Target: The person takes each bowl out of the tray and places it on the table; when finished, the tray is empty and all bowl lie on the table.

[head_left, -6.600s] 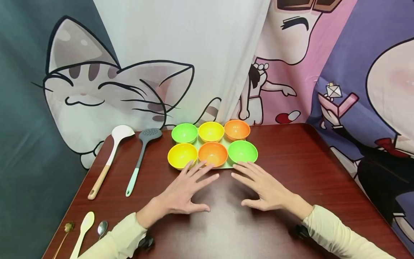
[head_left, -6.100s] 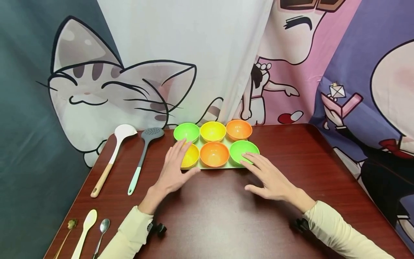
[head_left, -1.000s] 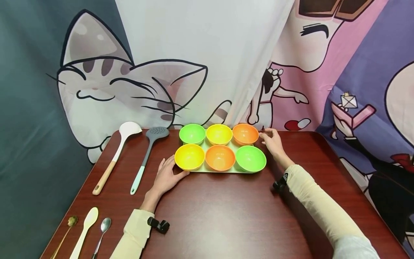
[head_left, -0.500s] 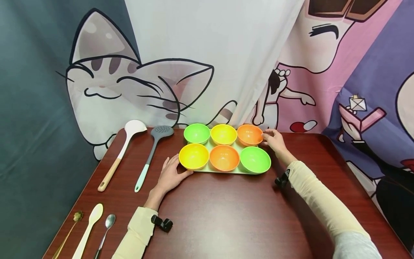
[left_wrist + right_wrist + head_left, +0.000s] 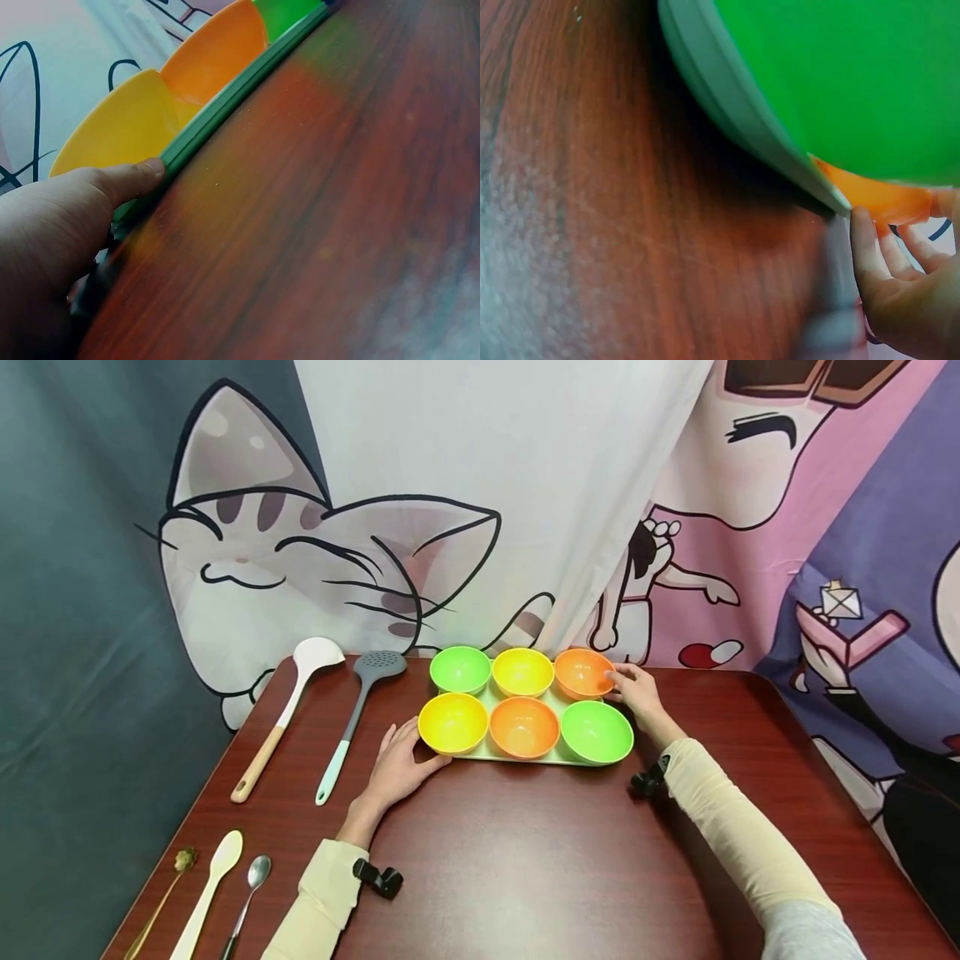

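Note:
A pale green tray [image 5: 480,753] bears two rows of bowls. In front are a yellow bowl [image 5: 453,724], an orange bowl [image 5: 524,728] and a green bowl [image 5: 597,732]. Behind them stand a green bowl [image 5: 460,670], a yellow bowl [image 5: 522,672] and an orange bowl [image 5: 583,674]. My left hand [image 5: 397,768] grips the tray's front left corner, thumb along its front edge; its other fingers are partly hidden. My right hand [image 5: 637,695] holds the tray's right end, a fingertip overlapping the back orange bowl's rim. In the right wrist view, its fingers [image 5: 864,236] meet the tray's edge.
Left on the brown table [image 5: 525,860] lie a white ladle [image 5: 300,681] with a wooden handle and a grey slotted turner [image 5: 360,693]. Nearer are a gold spoon [image 5: 161,902], a cream spoon [image 5: 206,889] and a small metal spoon [image 5: 251,885]. A printed curtain [image 5: 420,435] hangs behind.
Both hands, earlier spread in front of the bowls, have gone to the tray's two ends. Over the last second the right fingers closed in on the back orange bowl's rim. The view shifted slightly.

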The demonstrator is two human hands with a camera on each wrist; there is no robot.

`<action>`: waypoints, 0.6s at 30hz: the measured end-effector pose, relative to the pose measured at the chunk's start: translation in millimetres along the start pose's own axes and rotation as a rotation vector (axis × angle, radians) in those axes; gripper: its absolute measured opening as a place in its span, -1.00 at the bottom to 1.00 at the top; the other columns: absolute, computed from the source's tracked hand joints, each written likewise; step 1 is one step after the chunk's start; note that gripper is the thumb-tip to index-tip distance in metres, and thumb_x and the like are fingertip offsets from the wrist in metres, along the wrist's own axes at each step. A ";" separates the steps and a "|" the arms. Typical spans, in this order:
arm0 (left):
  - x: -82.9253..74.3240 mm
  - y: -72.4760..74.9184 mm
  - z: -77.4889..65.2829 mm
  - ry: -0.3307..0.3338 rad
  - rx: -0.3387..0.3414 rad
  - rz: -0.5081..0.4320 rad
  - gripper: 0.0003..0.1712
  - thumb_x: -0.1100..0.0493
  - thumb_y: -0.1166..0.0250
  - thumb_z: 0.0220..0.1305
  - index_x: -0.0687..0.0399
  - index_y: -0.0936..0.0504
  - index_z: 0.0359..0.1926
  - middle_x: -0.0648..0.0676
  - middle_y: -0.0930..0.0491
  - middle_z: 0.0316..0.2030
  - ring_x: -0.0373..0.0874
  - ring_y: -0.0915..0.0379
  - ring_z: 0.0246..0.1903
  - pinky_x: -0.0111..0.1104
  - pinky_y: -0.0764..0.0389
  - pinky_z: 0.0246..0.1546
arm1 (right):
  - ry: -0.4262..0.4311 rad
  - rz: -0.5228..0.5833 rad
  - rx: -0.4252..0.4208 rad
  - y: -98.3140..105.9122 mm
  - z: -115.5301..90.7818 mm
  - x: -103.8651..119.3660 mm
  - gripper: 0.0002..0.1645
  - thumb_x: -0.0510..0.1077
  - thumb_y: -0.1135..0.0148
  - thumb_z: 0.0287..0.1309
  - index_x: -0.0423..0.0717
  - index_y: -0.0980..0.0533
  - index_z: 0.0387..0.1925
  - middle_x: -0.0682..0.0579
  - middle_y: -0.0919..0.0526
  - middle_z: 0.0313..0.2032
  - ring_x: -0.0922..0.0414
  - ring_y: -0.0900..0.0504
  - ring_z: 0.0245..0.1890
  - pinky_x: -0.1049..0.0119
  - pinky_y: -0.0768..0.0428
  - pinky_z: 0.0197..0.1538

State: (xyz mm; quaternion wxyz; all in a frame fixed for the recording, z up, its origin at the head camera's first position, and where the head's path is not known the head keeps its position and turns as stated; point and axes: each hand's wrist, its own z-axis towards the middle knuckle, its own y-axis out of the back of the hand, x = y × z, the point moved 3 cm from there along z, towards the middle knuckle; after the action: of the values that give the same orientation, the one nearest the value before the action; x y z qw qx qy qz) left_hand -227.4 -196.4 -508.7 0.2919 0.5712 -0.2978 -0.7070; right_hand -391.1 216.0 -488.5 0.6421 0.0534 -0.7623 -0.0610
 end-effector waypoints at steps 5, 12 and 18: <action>2.8 -2.1 0.2 0.007 0.006 0.003 -0.07 -0.25 -0.44 0.13 0.02 -0.38 0.43 0.13 -0.34 0.43 0.08 -0.14 0.48 0.14 0.16 0.53 | 0.009 0.051 -0.030 -2.1 2.0 -5.5 -0.58 -0.11 -0.14 0.40 -0.26 -0.40 0.16 0.14 -0.51 -0.20 0.36 -0.59 -0.38 0.49 -0.71 -0.24; 4.6 -1.4 0.5 0.008 -0.003 0.006 -0.07 -0.24 -0.45 0.13 0.04 -0.38 0.43 0.15 -0.34 0.42 0.10 -0.15 0.47 0.13 0.15 0.53 | 0.088 0.021 -0.190 -5.3 4.2 -11.2 -0.77 -0.12 -0.21 0.34 -0.18 -0.59 -0.09 0.28 -0.56 -0.41 0.39 -0.49 -0.53 0.59 -0.57 -0.44; 2.0 -2.6 3.5 -0.006 -0.001 0.012 -0.06 -0.23 -0.44 0.13 0.06 -0.37 0.43 0.16 -0.35 0.42 0.11 -0.14 0.47 0.12 0.14 0.53 | 0.112 0.077 -0.277 -0.7 5.0 -16.3 -0.84 -0.15 -0.20 0.32 -0.12 -0.65 -0.20 0.30 -0.60 -0.42 0.39 -0.50 -0.54 0.61 -0.54 -0.45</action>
State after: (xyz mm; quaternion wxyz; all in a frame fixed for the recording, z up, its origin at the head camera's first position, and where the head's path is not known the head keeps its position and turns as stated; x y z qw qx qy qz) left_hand -231.4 -195.9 -511.3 0.2957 0.5673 -0.3016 -0.7070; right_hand -393.3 218.1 -505.3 0.6869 -0.0615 -0.7109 -0.1376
